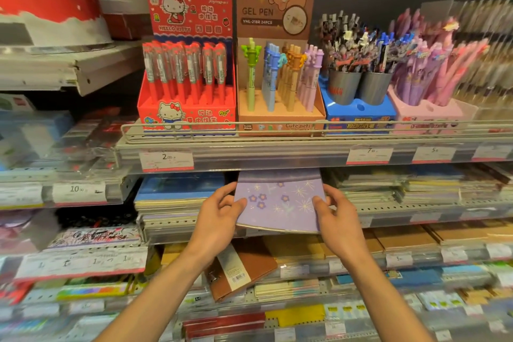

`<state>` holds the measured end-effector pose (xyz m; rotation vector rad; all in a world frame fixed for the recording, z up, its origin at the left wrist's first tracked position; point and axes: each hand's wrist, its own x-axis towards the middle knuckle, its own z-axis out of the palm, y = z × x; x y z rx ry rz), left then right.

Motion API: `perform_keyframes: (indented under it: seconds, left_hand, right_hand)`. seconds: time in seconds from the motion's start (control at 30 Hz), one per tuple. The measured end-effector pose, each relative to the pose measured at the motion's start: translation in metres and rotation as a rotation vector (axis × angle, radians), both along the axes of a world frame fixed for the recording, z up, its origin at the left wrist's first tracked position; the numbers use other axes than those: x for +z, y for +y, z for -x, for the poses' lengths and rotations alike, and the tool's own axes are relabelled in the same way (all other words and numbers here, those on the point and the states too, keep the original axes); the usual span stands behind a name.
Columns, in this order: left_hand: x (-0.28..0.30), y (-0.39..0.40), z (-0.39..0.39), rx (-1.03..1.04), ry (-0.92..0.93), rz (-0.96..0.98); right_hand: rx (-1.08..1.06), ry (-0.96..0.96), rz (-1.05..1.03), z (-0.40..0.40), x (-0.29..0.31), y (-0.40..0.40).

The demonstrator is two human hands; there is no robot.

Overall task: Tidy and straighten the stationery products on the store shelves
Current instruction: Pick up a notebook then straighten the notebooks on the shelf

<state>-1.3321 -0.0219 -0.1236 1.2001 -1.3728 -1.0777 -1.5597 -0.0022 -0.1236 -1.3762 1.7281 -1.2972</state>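
i've got the purple notebook (279, 204) pinched between both hands, its far end already tucked under the pen shelf (305, 151) and its near edge sticking out past the shelf lip. my left hand (219, 219) grips the left edge, thumb on the cover and fingers curled under; my right hand (337, 219) does the same on the right edge. it sits between the blue-topped notebook stack (177, 191) on the left and the mixed stack (388, 189) on the right.

to do this well i think i should keep the notebook level, push it straight back with even pressure from both sides so it doesn't skew, and stop once its front edge lines up with its neighbours. the cover bows a little at the near edge, so a light grip seems wiser than a squeeze. i can't tell what lies under it.

above, the display boxes look orderly. the red hello kitty box (186, 108) holds a full row of red pens standing upright. the brown gel pen box (280, 111) holds green, blue, tan and lilac animal-topped pens, with several empty holes at the front. the blue box (361, 116) carries two grey cups (361, 87) crammed with dark patterned pens. the pink box (424, 111) holds pink and purple pens leaning right.
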Motion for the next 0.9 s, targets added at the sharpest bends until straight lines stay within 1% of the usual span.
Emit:
perform_keyframes:
  seconds: [0.17,0.27,0.37,0.5,0.6,0.63,0.7,0.8,0.87,0.9]
  left_hand:
    - [-0.001,0.012,-0.045,0.087,0.053,0.025]
    - [-0.004,0.017,-0.079,0.175,0.042,0.052]
    - [-0.009,0.021,-0.112,0.254,0.036,0.032]
    - [-0.015,0.023,-0.144,0.303,-0.008,0.011]
    - [-0.019,0.03,-0.157,0.27,-0.054,0.002]
    - [-0.021,0.034,-0.16,0.262,-0.107,0.021]
    - [-0.028,0.043,-0.169,0.306,-0.343,0.148]
    - [-0.031,0.05,-0.179,0.376,-0.74,0.481]
    - [-0.027,0.048,-0.182,0.298,-0.924,0.696]
    - [-0.023,0.045,-0.182,0.238,-1.005,0.757]
  right_hand:
    - [0.046,-0.077,0.01,-0.05,0.001,-0.004]
    - [0.095,-0.067,0.009,-0.086,-0.001,-0.01]
    - [0.147,-0.065,0.002,-0.12,-0.003,-0.019]
    - [0.173,-0.042,-0.008,-0.158,-0.005,-0.028]
    - [0.142,-0.024,-0.004,-0.17,-0.009,-0.029]
    - [0.136,-0.006,-0.001,-0.17,-0.01,-0.028]
    - [0.142,0.026,0.003,-0.168,-0.012,-0.025]
    - [0.173,0.101,0.005,-0.163,-0.013,-0.02]
    - [0.19,0.18,0.034,-0.161,-0.014,-0.014]
    - [0.204,0.21,0.061,-0.16,-0.013,-0.011]
